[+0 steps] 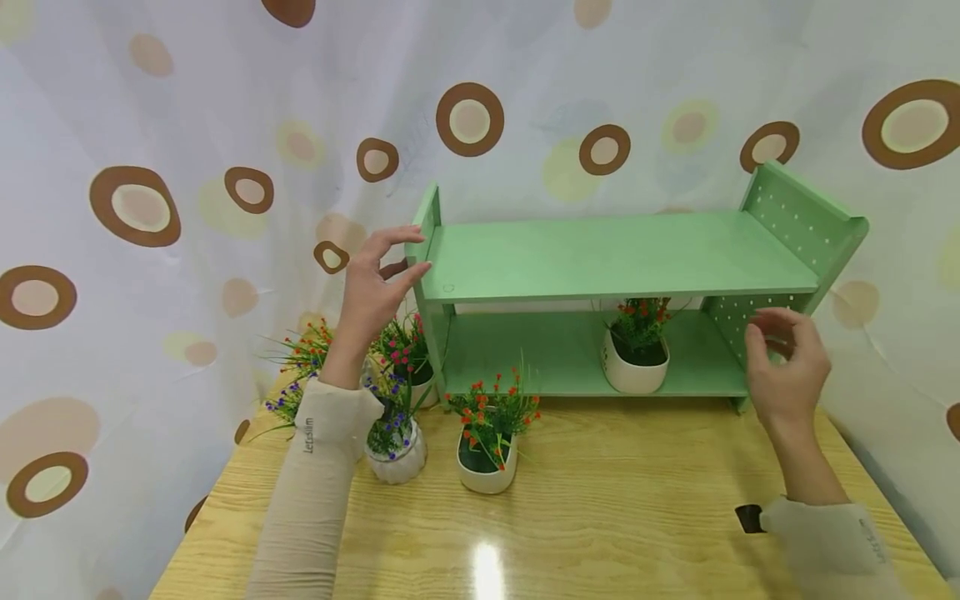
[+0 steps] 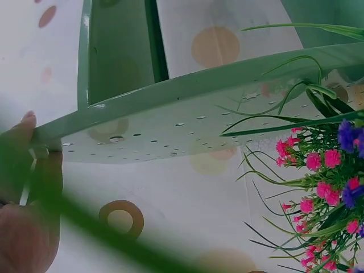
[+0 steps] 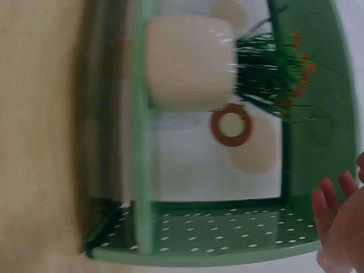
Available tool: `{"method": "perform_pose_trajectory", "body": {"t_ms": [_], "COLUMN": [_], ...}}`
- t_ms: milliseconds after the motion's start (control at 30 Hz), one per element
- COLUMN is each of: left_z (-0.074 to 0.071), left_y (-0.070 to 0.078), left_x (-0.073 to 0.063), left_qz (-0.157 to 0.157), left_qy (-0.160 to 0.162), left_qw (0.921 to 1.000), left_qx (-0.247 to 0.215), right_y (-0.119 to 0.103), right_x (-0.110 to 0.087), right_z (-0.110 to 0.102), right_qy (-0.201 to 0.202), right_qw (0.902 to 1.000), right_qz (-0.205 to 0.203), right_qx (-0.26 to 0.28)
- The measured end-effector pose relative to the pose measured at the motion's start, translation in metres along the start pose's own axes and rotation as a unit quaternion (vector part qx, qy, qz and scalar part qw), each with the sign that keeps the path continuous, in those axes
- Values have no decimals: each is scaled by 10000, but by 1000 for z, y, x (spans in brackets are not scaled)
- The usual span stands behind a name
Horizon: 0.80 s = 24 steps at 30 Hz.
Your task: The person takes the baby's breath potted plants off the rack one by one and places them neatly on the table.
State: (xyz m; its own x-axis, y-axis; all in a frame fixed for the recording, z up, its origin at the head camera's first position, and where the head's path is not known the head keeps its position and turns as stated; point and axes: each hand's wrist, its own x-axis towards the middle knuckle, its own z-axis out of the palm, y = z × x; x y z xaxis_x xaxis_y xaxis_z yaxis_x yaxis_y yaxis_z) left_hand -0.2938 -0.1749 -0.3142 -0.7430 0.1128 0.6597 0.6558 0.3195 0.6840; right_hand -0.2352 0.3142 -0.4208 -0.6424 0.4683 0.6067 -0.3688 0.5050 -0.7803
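Note:
A green two-tier shelf with perforated side panels stands against the backdrop. My left hand is at the upper front of its left side panel, thumb and fingers on either side of the panel edge, as the left wrist view also shows. My right hand, fingers loosely curved and holding nothing, hovers in front of the right side panel, apart from it. On the lower tier sits a white pot of red flowers. Another white pot of orange-red flowers is on the table before the shelf.
Left of the shelf, below my left forearm, stand a ribbed white pot of blue flowers, a pot of pink flowers and more red and blue flowers. Everything rests on a wooden table. A spotted curtain hangs behind.

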Motion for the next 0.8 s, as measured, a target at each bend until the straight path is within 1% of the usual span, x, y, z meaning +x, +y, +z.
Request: {"method": "perform_pose_trajectory", "body": {"t_ms": [67, 100, 133, 167, 233, 300, 333, 367, 433, 567, 800], "left_z": [0, 0, 0, 0, 1, 1, 1, 2, 2, 3, 3], "left_y": [1, 1, 1, 1, 1, 1, 1, 1, 1, 1, 0], "left_x": [0, 0, 0, 0, 0, -1, -1, -1, -1, -2, -2], "left_qz": [18, 44, 62, 85, 113, 88, 75, 69, 52, 38, 38], "left_qy": [16, 24, 32, 44, 67, 80, 80, 82, 82, 104, 146], "left_qw": [10000, 10000, 10000, 9999, 9999, 9999, 9999, 9998, 9998, 9998, 9996], "left_qx": [-5, -7, -18, -35, -74, -112, -133, -142, -171, -180, -219], "right_y": [10, 15, 20, 25, 32, 36, 37, 37, 36, 34, 32], "right_x": [-8, -11, -14, -16, -20, -23, -24, -25, -26, -29, -27], "right_z": [4, 6, 9, 11, 17, 24, 27, 30, 35, 40, 40], "right_qy": [-740, -1170, -1630, -2092, -2940, -3525, -3715, -3836, -3947, -3983, -4057], "right_qw": [9971, 9927, 9859, 9767, 9541, 9334, 9256, 9201, 9142, 9105, 9049], "right_qz": [99, 141, 190, 261, 364, 540, 618, 678, 784, 904, 1166], "right_qx": [-153, -264, -343, -390, -442, -404, -379, -396, -474, -641, -548]}}
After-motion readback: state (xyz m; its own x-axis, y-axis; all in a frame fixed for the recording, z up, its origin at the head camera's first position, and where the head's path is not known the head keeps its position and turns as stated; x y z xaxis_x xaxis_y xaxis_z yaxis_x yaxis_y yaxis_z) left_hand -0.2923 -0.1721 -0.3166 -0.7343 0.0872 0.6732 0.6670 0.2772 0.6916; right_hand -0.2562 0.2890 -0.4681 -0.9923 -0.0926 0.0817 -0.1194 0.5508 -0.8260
